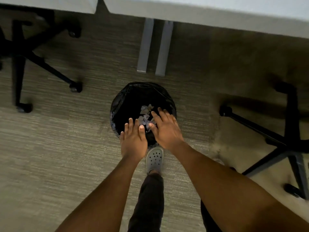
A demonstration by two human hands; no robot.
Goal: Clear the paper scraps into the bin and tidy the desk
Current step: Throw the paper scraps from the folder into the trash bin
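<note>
While both hands hung palm-down over the near rim of the bin (117, 104), the left hand (133, 141) and right hand (164, 129) were spread flat with fingers splayed and gripped nothing, a pose that suited shedding or brushing off the last bits over the opening. The paper scraps (145, 114) lay loose inside the black liner, none visible on the carpet (58, 148). The bin stood on open floor just ahead of the grey clog (154, 158), bench legs (154, 47) behind it and chair bases (284, 143) well apart on either side, leaving room to step back.
</note>
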